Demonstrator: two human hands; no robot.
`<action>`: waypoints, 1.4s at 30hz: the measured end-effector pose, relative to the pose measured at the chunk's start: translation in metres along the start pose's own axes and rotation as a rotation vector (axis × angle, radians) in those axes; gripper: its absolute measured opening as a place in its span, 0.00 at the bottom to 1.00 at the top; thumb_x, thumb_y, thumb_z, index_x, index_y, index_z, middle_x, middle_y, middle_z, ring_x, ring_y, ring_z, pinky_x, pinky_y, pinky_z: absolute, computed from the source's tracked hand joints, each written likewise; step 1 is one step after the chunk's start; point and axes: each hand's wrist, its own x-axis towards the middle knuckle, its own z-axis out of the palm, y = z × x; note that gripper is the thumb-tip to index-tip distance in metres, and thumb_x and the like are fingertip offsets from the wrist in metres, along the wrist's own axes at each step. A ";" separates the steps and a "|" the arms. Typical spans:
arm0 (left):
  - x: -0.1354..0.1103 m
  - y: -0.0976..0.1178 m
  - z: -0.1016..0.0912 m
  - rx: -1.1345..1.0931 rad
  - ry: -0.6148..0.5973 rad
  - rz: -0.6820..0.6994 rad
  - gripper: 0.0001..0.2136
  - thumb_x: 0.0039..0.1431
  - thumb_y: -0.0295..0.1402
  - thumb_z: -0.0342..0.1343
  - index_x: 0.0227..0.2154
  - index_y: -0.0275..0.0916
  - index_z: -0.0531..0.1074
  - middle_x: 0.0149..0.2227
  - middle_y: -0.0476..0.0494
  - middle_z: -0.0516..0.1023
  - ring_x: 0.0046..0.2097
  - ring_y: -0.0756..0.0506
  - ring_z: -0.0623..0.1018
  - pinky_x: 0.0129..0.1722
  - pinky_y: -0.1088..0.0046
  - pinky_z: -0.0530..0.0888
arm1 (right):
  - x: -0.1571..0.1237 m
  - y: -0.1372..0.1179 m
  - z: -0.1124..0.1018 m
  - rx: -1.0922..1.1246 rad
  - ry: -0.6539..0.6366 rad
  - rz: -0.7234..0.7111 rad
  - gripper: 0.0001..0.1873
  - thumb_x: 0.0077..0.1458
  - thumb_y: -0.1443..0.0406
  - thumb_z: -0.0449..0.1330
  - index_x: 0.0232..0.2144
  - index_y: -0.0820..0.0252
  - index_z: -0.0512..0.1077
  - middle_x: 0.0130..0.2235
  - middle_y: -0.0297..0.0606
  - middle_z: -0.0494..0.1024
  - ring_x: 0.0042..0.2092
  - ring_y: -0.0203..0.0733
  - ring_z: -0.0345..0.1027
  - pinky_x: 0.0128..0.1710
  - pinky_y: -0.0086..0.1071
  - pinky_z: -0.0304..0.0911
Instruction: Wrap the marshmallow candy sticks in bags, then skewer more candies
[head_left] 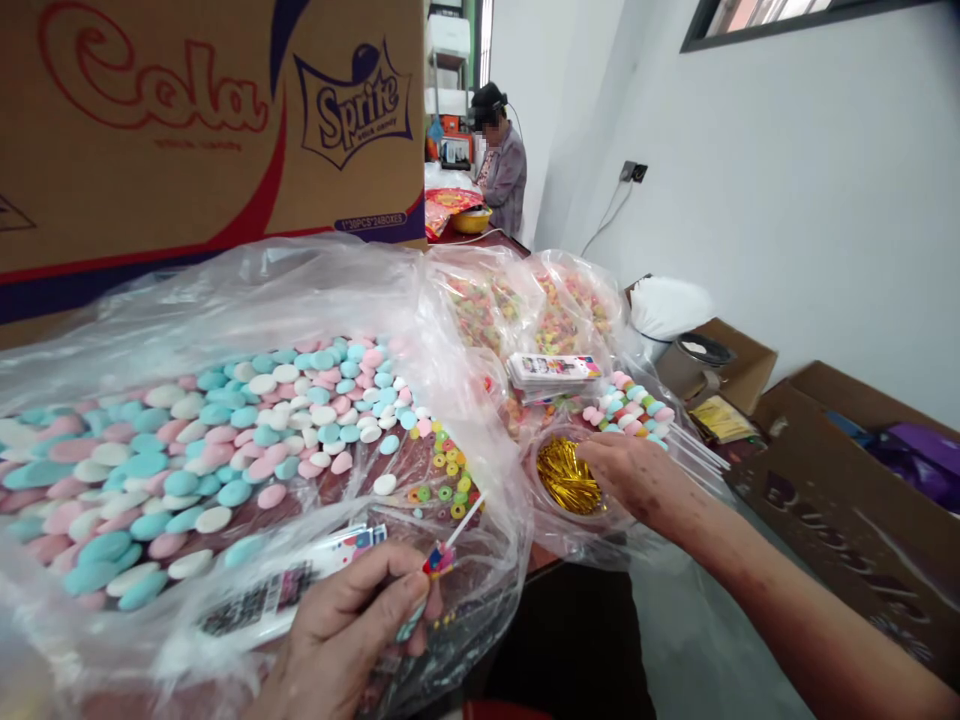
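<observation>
My left hand point(352, 625) is closed on a thin white stick point(459, 528) with a small wrapped packet at its lower end, held over a clear plastic bag point(285, 290) of pink, blue and white candy discs point(225, 440). My right hand point(637, 475) reaches into a bowl of gold twist ties point(566, 475), fingertips curled down on the ties. Whether it has picked any up is hidden. Finished candy sticks point(626, 405) lie just behind that hand.
Large Cola and Sprite cartons point(210, 110) stand at the back left. Bags of colourful ring candies point(540, 310) and a stack of printed cards point(555, 368) sit mid-table. Open cardboard boxes point(847, 500) are on the right. Another person point(501, 165) works far behind.
</observation>
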 end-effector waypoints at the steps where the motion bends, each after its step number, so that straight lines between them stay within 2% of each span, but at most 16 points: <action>1: 0.000 0.000 0.000 -0.009 -0.006 -0.005 0.17 0.51 0.47 0.60 0.22 0.36 0.74 0.18 0.49 0.70 0.18 0.55 0.61 0.14 0.84 0.53 | 0.000 -0.001 -0.001 0.016 0.032 0.019 0.12 0.60 0.72 0.49 0.30 0.59 0.70 0.33 0.38 0.75 0.36 0.40 0.68 0.33 0.30 0.55; 4: -0.002 0.001 0.005 -0.060 -0.035 0.074 0.15 0.52 0.45 0.61 0.23 0.37 0.76 0.21 0.47 0.73 0.21 0.53 0.67 0.16 0.83 0.58 | -0.001 -0.015 -0.005 0.218 0.226 0.108 0.10 0.60 0.69 0.49 0.31 0.59 0.69 0.33 0.38 0.74 0.36 0.41 0.67 0.35 0.31 0.57; 6: -0.004 0.003 0.013 -0.120 -0.084 0.161 0.13 0.53 0.43 0.61 0.24 0.37 0.77 0.24 0.45 0.76 0.24 0.51 0.72 0.21 0.81 0.64 | 0.000 -0.036 -0.008 0.482 0.335 0.141 0.10 0.60 0.67 0.49 0.28 0.58 0.67 0.30 0.35 0.72 0.32 0.38 0.65 0.34 0.29 0.59; 7: -0.004 0.004 0.018 -0.154 -0.117 0.194 0.13 0.53 0.42 0.62 0.24 0.37 0.77 0.25 0.45 0.77 0.24 0.51 0.73 0.23 0.80 0.66 | 0.001 -0.050 -0.009 0.616 0.349 0.138 0.10 0.60 0.66 0.49 0.27 0.58 0.66 0.28 0.33 0.71 0.30 0.37 0.65 0.32 0.28 0.59; 10: -0.002 0.005 0.030 -0.242 -0.199 0.194 0.14 0.53 0.43 0.62 0.26 0.35 0.77 0.25 0.44 0.78 0.23 0.52 0.73 0.25 0.79 0.67 | 0.001 -0.093 -0.008 0.914 0.307 0.093 0.11 0.59 0.64 0.50 0.25 0.57 0.66 0.24 0.30 0.70 0.26 0.35 0.64 0.26 0.25 0.59; 13: 0.005 0.002 0.032 -0.328 -0.204 0.140 0.16 0.51 0.45 0.62 0.26 0.35 0.73 0.23 0.45 0.77 0.21 0.53 0.72 0.21 0.80 0.64 | 0.002 -0.122 -0.001 1.092 0.238 0.012 0.11 0.59 0.62 0.51 0.27 0.57 0.68 0.22 0.29 0.71 0.25 0.34 0.65 0.25 0.25 0.60; 16: 0.009 -0.005 0.027 -0.390 -0.171 0.116 0.18 0.49 0.47 0.63 0.26 0.36 0.69 0.22 0.45 0.77 0.19 0.53 0.72 0.19 0.81 0.62 | 0.002 -0.134 0.008 1.200 0.173 -0.051 0.13 0.61 0.59 0.51 0.27 0.56 0.69 0.23 0.29 0.72 0.26 0.35 0.66 0.27 0.25 0.62; 24: 0.009 -0.017 0.024 -0.497 -0.047 0.147 0.18 0.48 0.46 0.64 0.30 0.39 0.65 0.21 0.49 0.77 0.17 0.53 0.70 0.18 0.81 0.62 | 0.002 -0.146 0.014 1.301 0.097 -0.050 0.16 0.62 0.57 0.51 0.26 0.58 0.69 0.25 0.32 0.74 0.29 0.36 0.69 0.30 0.26 0.63; 26: 0.009 -0.017 0.024 -0.491 -0.006 0.164 0.17 0.49 0.46 0.63 0.29 0.39 0.65 0.21 0.49 0.77 0.18 0.53 0.70 0.18 0.81 0.61 | 0.002 -0.148 0.016 1.310 0.079 -0.076 0.17 0.63 0.58 0.50 0.25 0.58 0.68 0.26 0.33 0.74 0.29 0.37 0.69 0.30 0.27 0.64; 28: 0.008 -0.016 0.023 -0.450 0.022 0.170 0.16 0.50 0.45 0.62 0.27 0.39 0.65 0.21 0.48 0.76 0.18 0.53 0.70 0.19 0.80 0.62 | 0.002 -0.150 0.019 1.241 0.119 -0.117 0.16 0.63 0.61 0.49 0.25 0.59 0.67 0.26 0.33 0.74 0.28 0.36 0.69 0.30 0.27 0.63; 30: 0.008 -0.014 0.021 -0.381 0.043 0.180 0.14 0.53 0.43 0.59 0.26 0.39 0.65 0.20 0.50 0.74 0.18 0.52 0.70 0.20 0.79 0.63 | 0.003 -0.151 0.023 1.020 0.264 -0.198 0.13 0.63 0.66 0.49 0.26 0.59 0.67 0.27 0.33 0.73 0.29 0.36 0.68 0.30 0.27 0.62; 33: 0.008 -0.006 0.015 -0.201 0.072 0.180 0.09 0.54 0.37 0.57 0.24 0.39 0.66 0.20 0.52 0.71 0.21 0.51 0.70 0.22 0.77 0.66 | 0.007 -0.150 0.025 0.563 0.594 -0.389 0.12 0.61 0.72 0.49 0.32 0.61 0.71 0.27 0.37 0.72 0.30 0.39 0.64 0.32 0.32 0.60; 35: 0.009 0.000 0.009 -0.060 0.018 0.138 0.05 0.53 0.33 0.55 0.24 0.39 0.68 0.21 0.52 0.71 0.22 0.50 0.69 0.21 0.78 0.65 | 0.009 -0.146 0.020 0.370 0.662 -0.563 0.13 0.62 0.72 0.47 0.35 0.64 0.72 0.28 0.39 0.72 0.32 0.42 0.62 0.34 0.36 0.60; 37: 0.010 0.007 0.001 0.034 -0.162 0.052 0.03 0.49 0.28 0.54 0.24 0.38 0.71 0.21 0.51 0.72 0.21 0.50 0.69 0.20 0.78 0.65 | 0.011 -0.140 0.010 0.300 0.549 -0.748 0.14 0.64 0.71 0.46 0.37 0.64 0.72 0.32 0.42 0.74 0.36 0.44 0.63 0.37 0.38 0.61; 40: 0.012 0.012 -0.007 0.104 -0.484 -0.058 0.07 0.44 0.24 0.52 0.24 0.37 0.76 0.20 0.50 0.74 0.19 0.51 0.70 0.20 0.77 0.67 | 0.013 -0.130 -0.009 0.310 0.308 -0.942 0.12 0.65 0.69 0.48 0.41 0.62 0.71 0.46 0.43 0.75 0.45 0.44 0.63 0.44 0.38 0.61; 42: 0.012 0.012 -0.009 0.113 -0.569 -0.100 0.08 0.43 0.23 0.53 0.22 0.38 0.77 0.19 0.52 0.74 0.18 0.52 0.70 0.20 0.77 0.68 | 0.014 -0.126 -0.020 0.355 0.188 -1.005 0.11 0.65 0.70 0.49 0.42 0.60 0.71 0.48 0.39 0.74 0.45 0.41 0.62 0.44 0.35 0.60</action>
